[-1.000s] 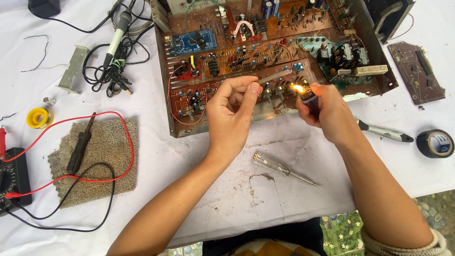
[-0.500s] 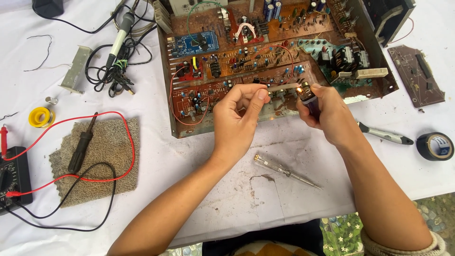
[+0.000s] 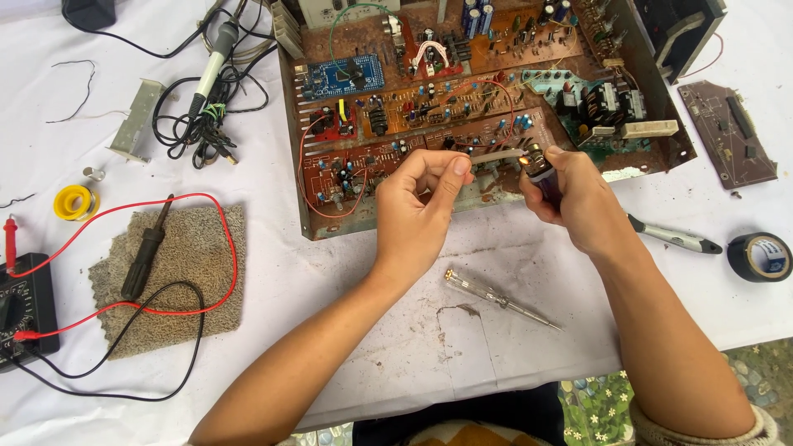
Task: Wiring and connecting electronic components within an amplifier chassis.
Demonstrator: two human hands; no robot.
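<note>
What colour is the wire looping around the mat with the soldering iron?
Red wire, clearest in the head view.

Circuit chassis (image 3: pixel 496 107) behind both hands — screwdriver (image 3: pixel 500 299) before, tape roll (image 3: pixel 760 256) right.

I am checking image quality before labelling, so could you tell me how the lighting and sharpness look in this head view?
Head view: soft, even daylight, faint shadows under the left hand and right hand; white tablecloth bright, not blown out; circuit board sharp; slight wide-angle bending at edges; small flame at the lighter.
</note>
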